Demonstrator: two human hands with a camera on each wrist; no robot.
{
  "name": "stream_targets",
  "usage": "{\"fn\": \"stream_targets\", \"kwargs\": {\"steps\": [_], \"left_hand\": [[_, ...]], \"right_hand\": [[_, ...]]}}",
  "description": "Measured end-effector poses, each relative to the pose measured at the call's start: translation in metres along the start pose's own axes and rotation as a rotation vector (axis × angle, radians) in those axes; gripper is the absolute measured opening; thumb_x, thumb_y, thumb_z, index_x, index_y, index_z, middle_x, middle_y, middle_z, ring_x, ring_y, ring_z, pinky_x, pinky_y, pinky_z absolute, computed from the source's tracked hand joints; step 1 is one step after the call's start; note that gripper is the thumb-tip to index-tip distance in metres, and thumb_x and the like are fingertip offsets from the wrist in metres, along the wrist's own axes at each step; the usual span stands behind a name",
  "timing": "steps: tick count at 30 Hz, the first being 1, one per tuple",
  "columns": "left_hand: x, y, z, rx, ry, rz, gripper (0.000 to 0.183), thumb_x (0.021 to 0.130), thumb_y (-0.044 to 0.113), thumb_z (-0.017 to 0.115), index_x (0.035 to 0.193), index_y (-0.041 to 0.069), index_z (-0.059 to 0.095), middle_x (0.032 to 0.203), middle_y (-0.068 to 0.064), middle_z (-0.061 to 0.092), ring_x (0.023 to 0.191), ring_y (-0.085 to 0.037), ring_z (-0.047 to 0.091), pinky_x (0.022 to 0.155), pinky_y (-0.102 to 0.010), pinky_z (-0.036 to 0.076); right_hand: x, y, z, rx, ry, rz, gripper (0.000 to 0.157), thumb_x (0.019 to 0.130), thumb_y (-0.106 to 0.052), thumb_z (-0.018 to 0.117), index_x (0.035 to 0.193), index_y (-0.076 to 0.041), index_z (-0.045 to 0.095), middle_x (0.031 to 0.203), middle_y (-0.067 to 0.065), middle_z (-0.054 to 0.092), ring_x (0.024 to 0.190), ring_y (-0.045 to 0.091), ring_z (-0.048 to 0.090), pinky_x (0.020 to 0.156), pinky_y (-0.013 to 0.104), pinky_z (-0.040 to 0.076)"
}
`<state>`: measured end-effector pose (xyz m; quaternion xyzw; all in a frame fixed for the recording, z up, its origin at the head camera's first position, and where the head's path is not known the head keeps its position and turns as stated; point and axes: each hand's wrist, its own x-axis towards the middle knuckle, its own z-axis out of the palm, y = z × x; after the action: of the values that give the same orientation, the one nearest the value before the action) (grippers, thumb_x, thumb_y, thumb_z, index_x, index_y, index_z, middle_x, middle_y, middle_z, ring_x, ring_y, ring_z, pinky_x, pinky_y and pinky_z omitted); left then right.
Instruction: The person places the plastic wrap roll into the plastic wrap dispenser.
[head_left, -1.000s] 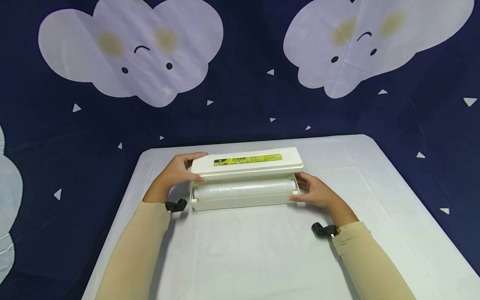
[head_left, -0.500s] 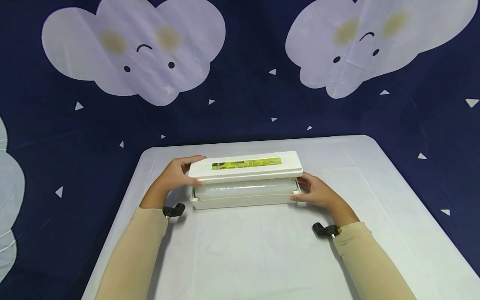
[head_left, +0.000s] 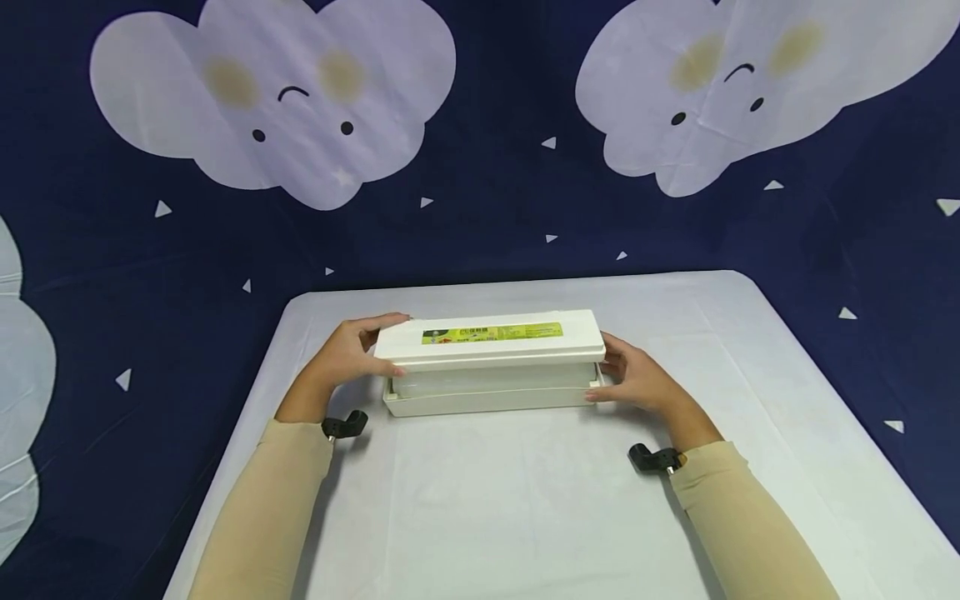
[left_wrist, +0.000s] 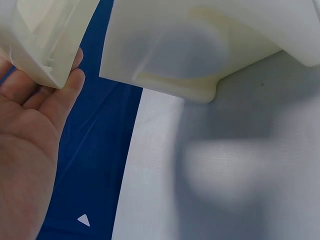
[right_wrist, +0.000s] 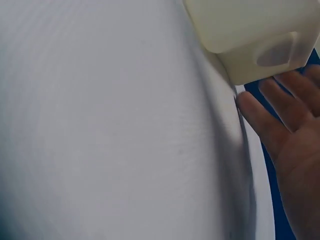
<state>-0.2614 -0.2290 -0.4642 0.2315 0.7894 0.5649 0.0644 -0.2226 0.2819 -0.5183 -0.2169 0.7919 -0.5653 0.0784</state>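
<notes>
In the head view a white lid (head_left: 491, 353) with a yellow-green label sits above the long white cling film box (head_left: 491, 402). Between them part of the cling film roll (head_left: 495, 380) shows; the lid hides its top. My left hand (head_left: 339, 364) grips the lid's left end, thumb at the front corner and fingers at the back. The left wrist view shows that lid end (left_wrist: 50, 45) apart from the box's end wall. Around the box's right end, my right hand (head_left: 637, 381) holds it, with the thumb at the front corner. In the right wrist view the fingertips meet the box end (right_wrist: 250, 60).
A white-covered table (head_left: 495, 500) carries the box near its far side. Behind and beside it hangs a dark blue cloth (head_left: 495, 200) with clouds and small triangles. A black camera mount (head_left: 345, 425) sits on the left wrist and another mount (head_left: 654, 458) on the right.
My left hand has lowered the lid toward the box and slightly nearer to me, covering more of the cling film roll. The right hand stays at the box's right end.
</notes>
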Motion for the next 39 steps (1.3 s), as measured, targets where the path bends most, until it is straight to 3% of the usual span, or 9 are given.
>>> {"fn": "stream_targets", "kwargs": {"steps": [5, 11, 17, 21, 26, 30, 39], "left_hand": [[-0.003, 0.0, 0.001, 0.003, -0.001, 0.008, 0.088, 0.065, -0.002, 0.1, 0.145, 0.005, 0.064, 0.148, -0.012, 0.059, 0.124, -0.027, 0.062, 0.096, -0.029, 0.053], [-0.005, 0.0, 0.003, -0.031, -0.002, 0.009, 0.087, 0.065, -0.004, 0.1, 0.144, 0.005, 0.065, 0.149, -0.01, 0.058, 0.131, -0.027, 0.057, 0.1, -0.031, 0.051], [-0.008, -0.004, 0.005, -0.057, 0.007, 0.009, 0.086, 0.064, -0.004, 0.1, 0.143, 0.006, 0.066, 0.146, -0.009, 0.061, 0.131, -0.026, 0.058, 0.101, -0.031, 0.05], [-0.012, -0.005, 0.007, -0.061, 0.005, 0.009, 0.085, 0.064, -0.005, 0.099, 0.142, 0.006, 0.067, 0.145, -0.009, 0.062, 0.128, -0.027, 0.06, 0.097, -0.031, 0.052], [-0.015, -0.005, 0.009, -0.053, 0.004, 0.031, 0.085, 0.064, -0.005, 0.1, 0.142, 0.007, 0.067, 0.143, -0.008, 0.063, 0.128, -0.027, 0.059, 0.099, -0.031, 0.051], [-0.018, -0.005, 0.011, -0.034, 0.004, 0.023, 0.086, 0.064, -0.001, 0.101, 0.143, 0.011, 0.067, 0.144, -0.005, 0.063, 0.127, -0.027, 0.06, 0.1, -0.038, 0.051], [-0.027, -0.007, 0.015, 0.011, -0.009, -0.003, 0.091, 0.063, 0.005, 0.103, 0.145, 0.011, 0.065, 0.152, -0.003, 0.056, 0.147, -0.021, 0.041, 0.118, -0.048, 0.033]], "right_hand": [[0.005, -0.006, -0.003, 0.035, 0.052, -0.101, 0.123, 0.075, 0.009, 0.092, 0.169, -0.006, 0.013, 0.172, 0.015, 0.02, 0.154, 0.039, 0.025, 0.119, 0.041, 0.032], [0.011, -0.021, 0.0, 0.005, 0.126, -0.25, 0.111, 0.074, 0.015, 0.09, 0.165, -0.004, 0.029, 0.169, 0.015, 0.028, 0.154, 0.036, 0.026, 0.122, 0.04, 0.025], [0.01, -0.028, 0.007, -0.06, 0.126, -0.257, 0.095, 0.075, 0.02, 0.086, 0.158, 0.004, 0.043, 0.167, 0.019, 0.032, 0.155, 0.034, 0.026, 0.12, 0.029, 0.025], [0.008, -0.028, 0.011, -0.059, 0.13, -0.262, 0.088, 0.074, 0.023, 0.085, 0.152, 0.011, 0.046, 0.164, 0.026, 0.034, 0.153, 0.039, 0.026, 0.12, 0.029, 0.025], [0.007, -0.026, 0.011, -0.047, 0.128, -0.267, 0.086, 0.075, 0.02, 0.086, 0.152, 0.007, 0.05, 0.161, 0.022, 0.04, 0.152, 0.038, 0.03, 0.12, 0.029, 0.027], [0.007, -0.024, 0.01, -0.034, 0.118, -0.285, 0.086, 0.074, 0.018, 0.088, 0.151, 0.006, 0.052, 0.16, 0.022, 0.043, 0.151, 0.039, 0.032, 0.12, 0.031, 0.028], [0.003, -0.019, 0.011, -0.02, 0.104, -0.279, 0.085, 0.072, 0.018, 0.09, 0.149, 0.009, 0.053, 0.158, 0.026, 0.043, 0.15, 0.042, 0.032, 0.119, 0.03, 0.029]]}}
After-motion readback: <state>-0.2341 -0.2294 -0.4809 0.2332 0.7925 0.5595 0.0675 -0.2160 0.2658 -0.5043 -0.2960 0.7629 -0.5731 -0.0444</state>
